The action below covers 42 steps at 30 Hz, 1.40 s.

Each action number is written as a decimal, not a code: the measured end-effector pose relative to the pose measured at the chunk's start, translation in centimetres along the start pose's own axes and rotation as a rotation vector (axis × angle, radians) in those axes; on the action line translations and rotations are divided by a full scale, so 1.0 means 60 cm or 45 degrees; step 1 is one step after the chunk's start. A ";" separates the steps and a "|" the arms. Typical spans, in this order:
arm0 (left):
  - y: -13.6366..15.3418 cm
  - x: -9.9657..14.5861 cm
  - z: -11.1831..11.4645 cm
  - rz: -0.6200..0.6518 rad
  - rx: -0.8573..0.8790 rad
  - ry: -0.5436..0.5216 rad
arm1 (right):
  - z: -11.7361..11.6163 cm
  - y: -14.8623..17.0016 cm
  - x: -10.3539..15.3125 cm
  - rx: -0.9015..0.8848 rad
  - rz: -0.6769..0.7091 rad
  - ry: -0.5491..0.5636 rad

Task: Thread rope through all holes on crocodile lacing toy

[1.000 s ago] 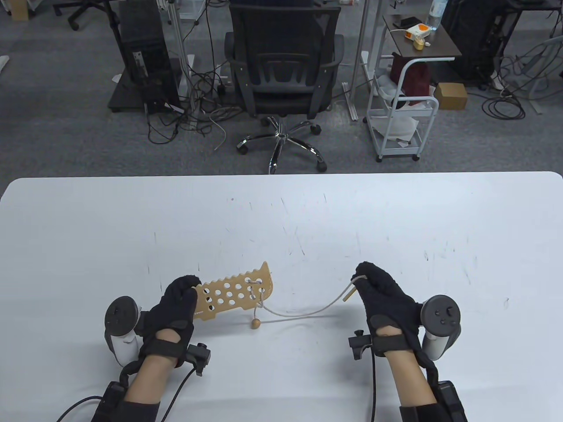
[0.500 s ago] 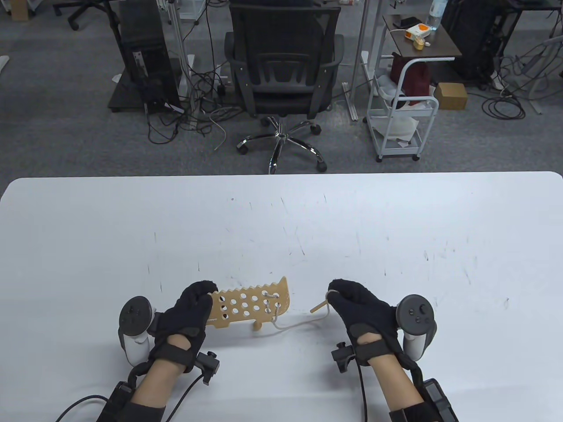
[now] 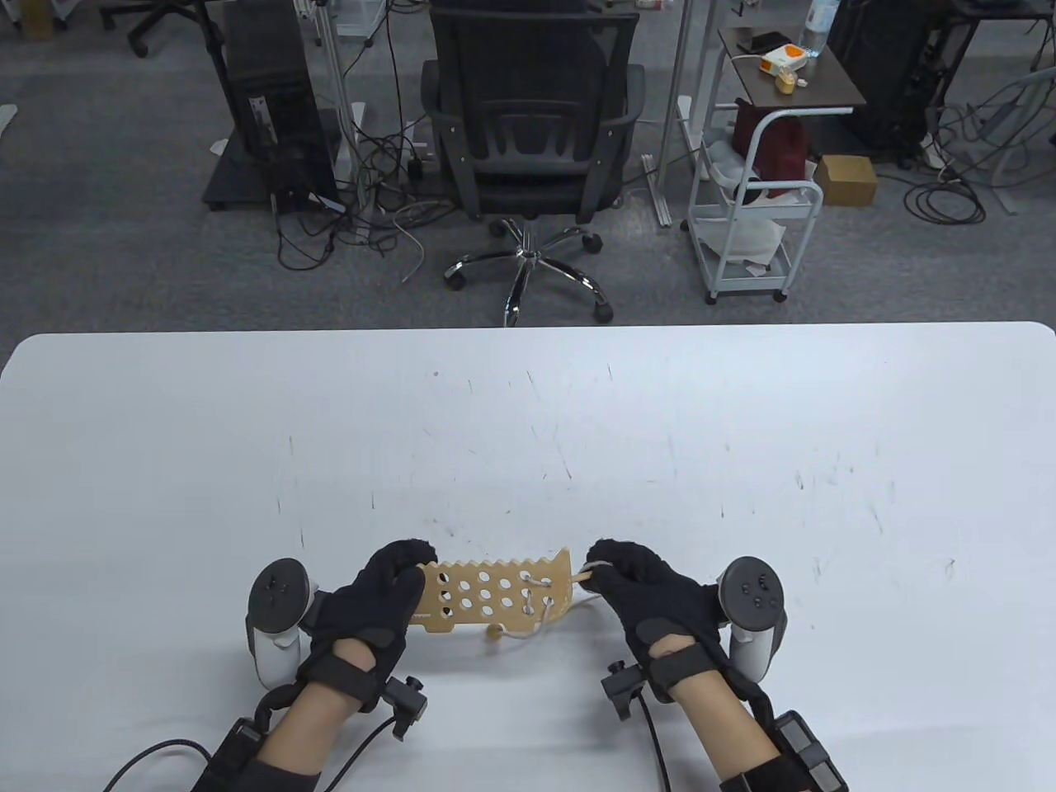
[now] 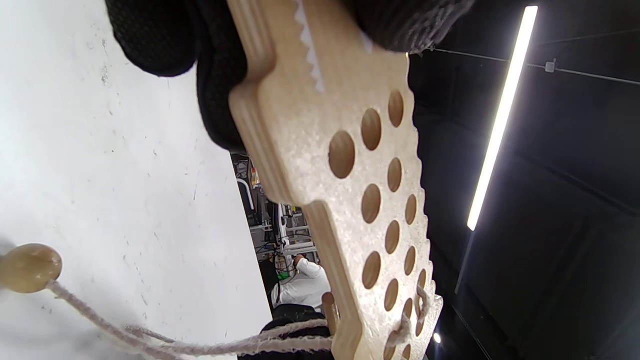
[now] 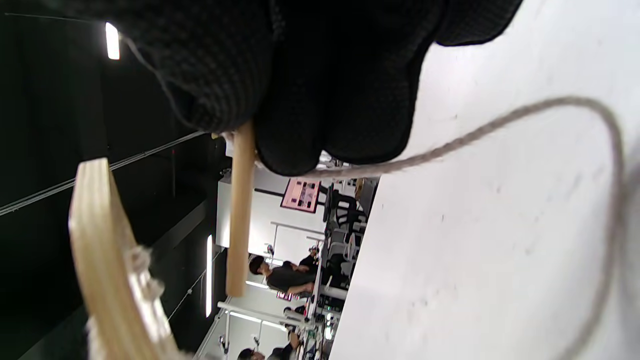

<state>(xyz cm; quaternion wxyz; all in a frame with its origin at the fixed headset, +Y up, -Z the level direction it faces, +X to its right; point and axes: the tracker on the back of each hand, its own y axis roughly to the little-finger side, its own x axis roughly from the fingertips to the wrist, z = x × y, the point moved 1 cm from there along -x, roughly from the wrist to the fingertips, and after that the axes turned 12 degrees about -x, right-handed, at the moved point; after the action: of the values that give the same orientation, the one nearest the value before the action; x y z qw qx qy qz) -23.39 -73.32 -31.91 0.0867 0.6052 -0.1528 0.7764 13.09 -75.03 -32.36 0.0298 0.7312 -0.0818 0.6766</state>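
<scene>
Low in the middle of the table view, the wooden crocodile lacing toy (image 3: 495, 596) is held up off the white table (image 3: 528, 429), stretched between two gloved hands. The left hand (image 3: 371, 602) grips its left end, fingers curled over the top edge and thumb on the near side; the left wrist view shows the black glove wrapped round that end of the board (image 4: 360, 200), rows of round holes running away from it. The right hand (image 3: 652, 594) sits just at the toy's right end, fingers closed together, pinching the wooden needle (image 5: 240, 215) with the rope (image 5: 500, 130) trailing out of the same pinch. In the right wrist view the needle sticks down from the glove, close beside the toy's curved edge (image 5: 100, 250) but apart from it. Rope is already laced through a few holes near the right end (image 3: 535, 587), and a slack loop hangs below the board. The wooden bead (image 4: 29, 267) on the rope's end rests on the table under the toy.
</scene>
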 end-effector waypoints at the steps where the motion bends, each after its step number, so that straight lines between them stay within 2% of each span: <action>1: 0.000 0.000 0.001 0.001 0.001 0.002 | -0.002 0.001 0.000 -0.009 -0.004 -0.012; 4: 0.000 0.000 0.002 0.006 0.002 0.009 | -0.015 0.001 -0.001 -0.019 -0.001 -0.091; 10: 0.002 -0.001 0.004 0.013 0.000 0.023 | -0.029 0.005 0.002 -0.069 -0.021 -0.147; 20: 0.000 -0.001 0.006 0.021 0.018 0.028 | -0.042 0.027 0.003 -0.253 -0.174 -0.227; 27: 0.001 -0.001 0.010 0.023 0.050 0.054 | -0.044 0.017 0.004 0.017 -0.103 -0.227; 42: 0.000 -0.002 0.019 0.009 0.088 0.089 | -0.063 0.013 0.007 -0.013 -0.057 -0.345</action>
<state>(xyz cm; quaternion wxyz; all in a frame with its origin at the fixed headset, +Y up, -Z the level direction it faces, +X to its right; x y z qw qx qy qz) -22.34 -73.70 -31.77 0.0681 0.5799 -0.1249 0.8022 9.25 -75.24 -31.70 0.0374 0.8173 -0.0722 0.5704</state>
